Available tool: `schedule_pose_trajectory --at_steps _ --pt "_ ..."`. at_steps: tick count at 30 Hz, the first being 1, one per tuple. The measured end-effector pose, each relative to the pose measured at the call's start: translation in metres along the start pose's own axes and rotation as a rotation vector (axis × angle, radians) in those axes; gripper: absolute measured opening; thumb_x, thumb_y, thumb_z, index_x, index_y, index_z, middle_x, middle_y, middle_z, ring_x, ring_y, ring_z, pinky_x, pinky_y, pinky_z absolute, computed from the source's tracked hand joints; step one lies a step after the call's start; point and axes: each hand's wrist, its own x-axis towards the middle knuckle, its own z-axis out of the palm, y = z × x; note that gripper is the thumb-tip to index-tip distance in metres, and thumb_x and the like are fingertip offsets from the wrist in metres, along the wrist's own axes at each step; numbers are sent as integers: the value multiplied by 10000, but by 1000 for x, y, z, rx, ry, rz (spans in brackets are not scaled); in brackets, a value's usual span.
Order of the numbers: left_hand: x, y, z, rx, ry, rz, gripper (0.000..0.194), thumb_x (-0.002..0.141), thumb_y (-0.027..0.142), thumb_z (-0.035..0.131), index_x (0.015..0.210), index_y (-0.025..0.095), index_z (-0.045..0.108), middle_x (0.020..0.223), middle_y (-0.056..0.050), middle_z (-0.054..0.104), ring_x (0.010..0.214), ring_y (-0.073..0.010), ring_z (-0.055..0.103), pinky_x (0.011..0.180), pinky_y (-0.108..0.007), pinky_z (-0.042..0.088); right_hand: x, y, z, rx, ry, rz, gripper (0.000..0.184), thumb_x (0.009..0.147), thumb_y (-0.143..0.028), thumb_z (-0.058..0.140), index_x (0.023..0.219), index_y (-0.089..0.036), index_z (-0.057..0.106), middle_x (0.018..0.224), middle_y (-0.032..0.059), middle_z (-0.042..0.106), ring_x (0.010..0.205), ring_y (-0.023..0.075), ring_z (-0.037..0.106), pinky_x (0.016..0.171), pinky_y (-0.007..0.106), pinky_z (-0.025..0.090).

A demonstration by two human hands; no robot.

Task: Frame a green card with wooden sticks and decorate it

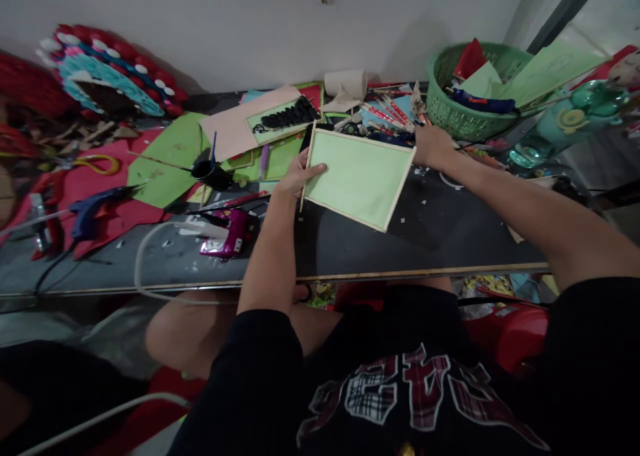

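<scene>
I hold a light green panel with a thin wooden frame (356, 177) tilted above the dark table (350, 243). My left hand (296, 173) grips its left edge, thumb lying on the green face. My right hand (433, 147) is closed at the panel's far right corner, fingers hidden behind it. A thin wooden stick runs down the panel's left side.
A green basket (465, 89) with paper scraps stands at the back right. Green, pink and red paper sheets (170, 156) lie at left, with a blue glue gun (95, 209), a black ink cup (211, 172) and a magenta tool (230, 236). A red and blue headdress (110, 69) leans on the wall.
</scene>
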Motion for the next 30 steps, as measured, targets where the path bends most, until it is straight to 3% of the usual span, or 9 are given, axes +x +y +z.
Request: schedule_pose_trajectory --at_steps 4,7,11,14,16,18,22,30 --pt "-1 -1 0 -2 14 -26 859 456 521 958 1162 161 624 989 -95 785 853 -288 771 712 -324 647 22 -10 14 -52 83 -110 679 894 -482 651 1322 38 562 1364 297 581 1322 417 503 1126 500 356" --pt "-1 -3 -1 3 8 -22 827 480 506 944 1157 160 618 978 -106 781 871 -289 767 702 -319 641 38 -10 21 2 182 -181 596 952 -467 604 1329 -8 555 1419 259 545 1376 388 437 1174 519 271" --pt "1 -5 -1 10 29 -16 731 505 480 925 1091 165 622 947 -99 771 861 -279 762 694 -314 633 39 -7 23 79 257 -287 469 976 -371 611 1298 -31 584 1558 220 428 1460 320 321 1230 452 185" --pt "3 -6 -1 -9 88 19 704 498 502 927 1038 175 614 959 -91 766 840 -262 758 718 -327 637 21 -4 21 277 324 -244 310 1003 -327 533 1161 -109 685 1419 156 589 1353 277 476 1187 419 314" --pt "5 -6 0 -12 117 52 710 502 518 928 1039 181 608 974 -92 763 869 -268 755 749 -340 639 3 -1 21 514 315 -141 296 999 -366 518 1080 -166 720 1172 107 720 1128 252 640 1046 400 472" --pt "6 -7 0 4 125 73 726 515 517 927 1073 182 605 989 -94 757 923 -283 751 773 -349 640 -16 3 20 776 241 -39 387 997 -502 493 1078 -199 721 1003 75 751 913 225 705 850 369 561" --pt "8 -9 4 35 126 69 749 509 523 939 1088 180 611 985 -88 757 931 -275 750 763 -322 637 -45 9 19 1070 132 12 595 895 -770 478 1072 -258 723 977 63 748 823 211 714 661 328 577" --pt "6 -9 7 33 155 13 802 419 531 978 1049 167 640 930 -79 783 748 -219 750 676 -280 629 -48 12 41 1241 304 2 595 751 -773 648 986 -233 737 888 68 740 761 227 702 650 380 595"
